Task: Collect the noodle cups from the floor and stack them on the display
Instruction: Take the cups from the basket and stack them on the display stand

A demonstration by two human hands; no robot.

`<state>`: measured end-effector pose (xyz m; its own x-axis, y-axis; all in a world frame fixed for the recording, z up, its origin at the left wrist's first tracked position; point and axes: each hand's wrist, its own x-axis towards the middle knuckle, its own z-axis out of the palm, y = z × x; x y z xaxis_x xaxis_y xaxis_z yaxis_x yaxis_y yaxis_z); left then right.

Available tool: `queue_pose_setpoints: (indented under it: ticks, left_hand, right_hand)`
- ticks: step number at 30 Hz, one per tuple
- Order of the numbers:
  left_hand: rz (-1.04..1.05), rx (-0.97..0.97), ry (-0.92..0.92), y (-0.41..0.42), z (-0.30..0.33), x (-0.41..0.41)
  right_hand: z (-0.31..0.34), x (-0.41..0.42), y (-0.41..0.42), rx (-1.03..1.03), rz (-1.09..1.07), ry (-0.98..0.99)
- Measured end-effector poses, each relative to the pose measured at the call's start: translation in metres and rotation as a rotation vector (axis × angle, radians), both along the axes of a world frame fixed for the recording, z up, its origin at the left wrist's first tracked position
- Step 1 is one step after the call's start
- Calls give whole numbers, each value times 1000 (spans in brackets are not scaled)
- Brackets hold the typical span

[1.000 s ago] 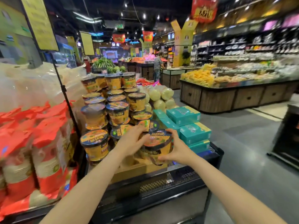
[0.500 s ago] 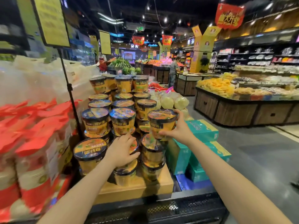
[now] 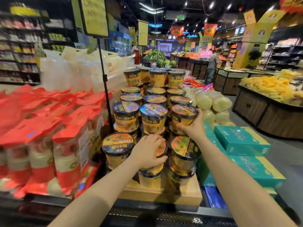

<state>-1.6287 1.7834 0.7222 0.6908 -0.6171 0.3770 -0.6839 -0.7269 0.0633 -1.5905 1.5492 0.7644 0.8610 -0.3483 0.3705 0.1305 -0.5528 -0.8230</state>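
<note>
Now both hands are on cups in the stack.
Right fingers point(image 3: 199, 112) curl round a cup point(image 3: 183, 117) at the right end of a middle tier; the right hand point(image 3: 193, 128) grips it from the side. Left hand point(image 3: 147, 150) lies over the lid of a front cup point(image 3: 161, 150), thumb at its side. Teal boxes point(image 3: 241, 141) sit just right, red packs point(image 3: 49, 128) left.

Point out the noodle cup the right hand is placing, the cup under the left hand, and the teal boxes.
Noodle cup in right hand point(image 3: 182, 117), head view: yellow side wall.
Cup under left hand point(image 3: 161, 149), head view: exposed lid edge.
Teal boxes point(image 3: 239, 140), head view: top box's lid.
</note>
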Motion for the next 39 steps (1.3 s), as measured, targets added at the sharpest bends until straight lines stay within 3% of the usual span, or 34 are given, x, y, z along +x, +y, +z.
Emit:
queue_pose_setpoints:
  ticks: [9, 14, 19, 26, 39]
  left_hand:
    - [-22, 9, 62, 3, 5, -2]
    - [-2, 72, 105, 5, 17, -7]
    - [-48, 14, 16, 7, 28, -28]
    - [-148, -25, -157, 12, 24, -86]
    - [-119, -80, -96, 77, 0, -239]
  right_hand:
    - [13, -21, 8, -26, -18, 88]
    - [15, -72, 13, -460, -126, 210]
    - [13, -148, 23, -642, -193, 209]
    - [-11, -241, 39, -718, -223, 153]
    - [-33, -389, 96, -652, -167, 94]
